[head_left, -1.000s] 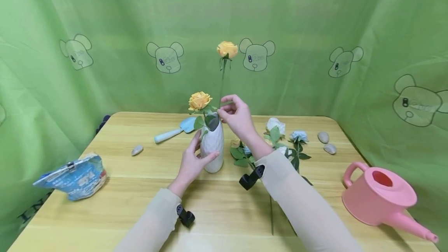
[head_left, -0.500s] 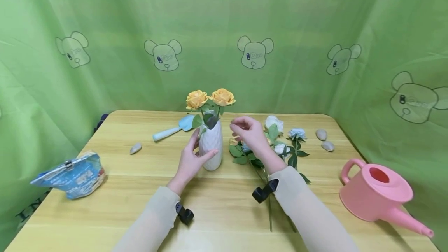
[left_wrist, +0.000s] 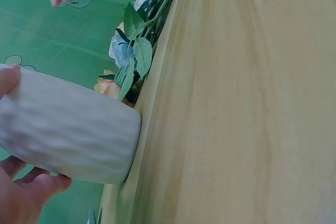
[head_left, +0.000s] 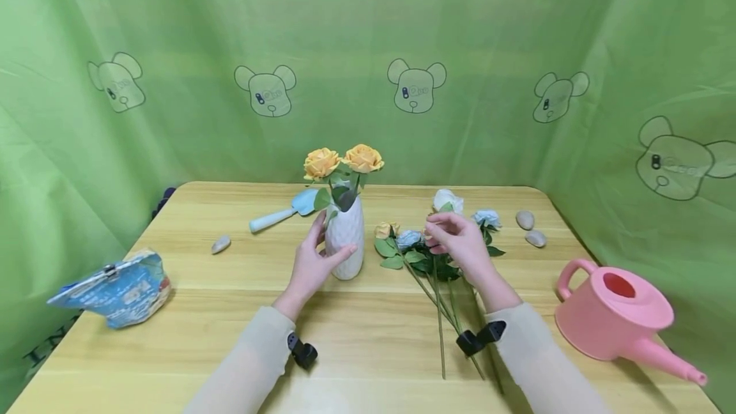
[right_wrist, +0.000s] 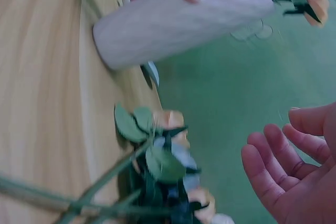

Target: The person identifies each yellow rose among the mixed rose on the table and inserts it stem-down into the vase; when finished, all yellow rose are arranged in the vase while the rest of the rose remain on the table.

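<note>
**Second rose seated, right hand over the loose bunch**

Since a second ago, the tall orange rose you were threading in has dropped fully into the vase [head_left: 345, 239], and its bloom now sits level with the first, so two orange roses [head_left: 344, 161] crown the neck side by side. Your right hand [head_left: 458, 243] has let go of that stem and swung away to your right, and it now hangs over the loose flowers [head_left: 428, 249] lying on the table [head_left: 368, 331].

Your left hand [head_left: 311, 265] grips the white vase, thumb on the near side and fingers round the far side; the left wrist view shows thumb and fingertips bracketing the ribbed body. That hold makes sense: a narrow vase with two top-heavy stems tips easily, so you steady it upright while the other hand works.

Your right hand holds nothing. In the right wrist view its fingers [right_wrist: 278, 171] are spread and gently bent, palm bare, just above the blooms, not yet touching them as far as I can tell. The bunch lies just right of the vase, heads toward it and stems trailing back to you, which keeps the blooms within short reach.

Further off sit a pink watering can [head_left: 618, 312], a blue trowel [head_left: 283, 212], a crumpled blue bag [head_left: 117, 287] and three pebbles.
</note>
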Tool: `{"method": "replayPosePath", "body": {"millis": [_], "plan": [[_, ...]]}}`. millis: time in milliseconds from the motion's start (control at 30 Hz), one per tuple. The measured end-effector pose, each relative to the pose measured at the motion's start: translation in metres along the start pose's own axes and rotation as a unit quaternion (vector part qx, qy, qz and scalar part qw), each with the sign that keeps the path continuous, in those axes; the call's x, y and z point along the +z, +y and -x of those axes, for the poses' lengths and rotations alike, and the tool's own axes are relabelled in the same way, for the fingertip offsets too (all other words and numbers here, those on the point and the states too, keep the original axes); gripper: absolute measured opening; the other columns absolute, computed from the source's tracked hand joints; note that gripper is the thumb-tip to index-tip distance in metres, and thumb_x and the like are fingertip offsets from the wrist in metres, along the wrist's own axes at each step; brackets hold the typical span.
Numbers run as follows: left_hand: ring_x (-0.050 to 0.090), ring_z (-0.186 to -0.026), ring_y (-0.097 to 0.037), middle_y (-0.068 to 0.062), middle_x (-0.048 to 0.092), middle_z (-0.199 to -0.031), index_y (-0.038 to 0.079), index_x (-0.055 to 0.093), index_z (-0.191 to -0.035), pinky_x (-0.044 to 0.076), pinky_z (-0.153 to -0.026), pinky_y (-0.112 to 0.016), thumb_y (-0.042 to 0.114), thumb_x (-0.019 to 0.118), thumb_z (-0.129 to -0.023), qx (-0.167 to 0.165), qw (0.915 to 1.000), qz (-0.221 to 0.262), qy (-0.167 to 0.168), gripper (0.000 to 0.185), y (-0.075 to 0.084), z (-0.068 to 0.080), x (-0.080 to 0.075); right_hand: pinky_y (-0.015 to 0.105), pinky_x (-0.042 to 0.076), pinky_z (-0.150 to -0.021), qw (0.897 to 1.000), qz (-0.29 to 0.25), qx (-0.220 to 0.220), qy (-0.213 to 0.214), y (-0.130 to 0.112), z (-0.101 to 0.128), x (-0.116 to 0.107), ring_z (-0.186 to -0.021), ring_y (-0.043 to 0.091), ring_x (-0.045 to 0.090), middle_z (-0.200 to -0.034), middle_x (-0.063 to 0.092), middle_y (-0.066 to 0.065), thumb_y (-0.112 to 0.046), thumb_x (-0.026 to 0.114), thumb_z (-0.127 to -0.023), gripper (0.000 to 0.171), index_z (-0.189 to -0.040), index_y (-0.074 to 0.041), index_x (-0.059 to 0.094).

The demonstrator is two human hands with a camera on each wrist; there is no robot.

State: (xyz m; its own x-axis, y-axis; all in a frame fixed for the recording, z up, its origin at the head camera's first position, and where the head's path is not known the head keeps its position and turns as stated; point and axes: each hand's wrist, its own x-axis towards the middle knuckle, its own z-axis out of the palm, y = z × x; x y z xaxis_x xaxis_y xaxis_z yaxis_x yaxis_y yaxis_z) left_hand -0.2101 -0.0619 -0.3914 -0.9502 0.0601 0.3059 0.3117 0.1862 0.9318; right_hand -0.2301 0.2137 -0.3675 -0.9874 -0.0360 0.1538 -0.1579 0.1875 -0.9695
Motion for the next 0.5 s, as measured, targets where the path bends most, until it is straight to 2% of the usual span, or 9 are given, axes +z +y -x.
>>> {"method": "replayPosePath", "body": {"millis": [133,267,433,500], "plan": [[0.047,-0.118,-0.034,-0.022,0.045,-0.135,0.009,0.024,-0.148,0.045,-0.094,-0.044,0.016,0.076,-0.079,-0.001,1.0,0.004,-0.003,0.087,-0.002,0.0,0.0,0.035,0.057,-0.064,1.0,-0.004,0.004,0.012,0.009,0.01,-0.016,-0.073,0.024,0.065,-0.092,0.063,0.017,-0.018,0.065,-0.088,0.033,-0.11,0.005,0.058],[0.047,-0.118,-0.034,-0.021,0.045,-0.135,0.009,0.023,-0.148,0.045,-0.094,-0.043,0.016,0.076,-0.078,-0.003,1.0,0.006,-0.004,0.087,-0.003,0.0,0.0,0.039,0.057,-0.067,0.999,0.012,0.036,0.02,0.015,0.017,-0.027,-0.073,0.024,0.065,-0.093,0.062,0.019,-0.016,0.063,-0.09,0.033,-0.113,0.007,0.054],[0.047,-0.118,-0.035,-0.023,0.044,-0.135,0.008,0.023,-0.147,0.045,-0.094,-0.045,0.016,0.076,-0.078,-0.004,1.0,0.006,-0.001,0.087,-0.002,0.001,0.0,0.04,0.057,-0.067,0.997,0.012,0.077,0.009,0.024,0.028,-0.032,-0.073,0.023,0.065,-0.091,0.064,0.013,-0.011,0.06,-0.091,0.038,-0.119,0.011,0.048],[0.047,-0.118,-0.036,-0.023,0.043,-0.135,0.008,0.023,-0.147,0.045,-0.094,-0.045,0.016,0.076,-0.078,-0.004,1.0,0.006,-0.001,0.087,-0.002,0.001,0.0,0.041,0.057,-0.068,0.996,0.006,0.093,0.004,0.028,0.033,-0.032,-0.074,0.025,0.065,-0.094,0.063,0.017,-0.01,0.061,-0.09,0.039,-0.121,0.011,0.047]]}}
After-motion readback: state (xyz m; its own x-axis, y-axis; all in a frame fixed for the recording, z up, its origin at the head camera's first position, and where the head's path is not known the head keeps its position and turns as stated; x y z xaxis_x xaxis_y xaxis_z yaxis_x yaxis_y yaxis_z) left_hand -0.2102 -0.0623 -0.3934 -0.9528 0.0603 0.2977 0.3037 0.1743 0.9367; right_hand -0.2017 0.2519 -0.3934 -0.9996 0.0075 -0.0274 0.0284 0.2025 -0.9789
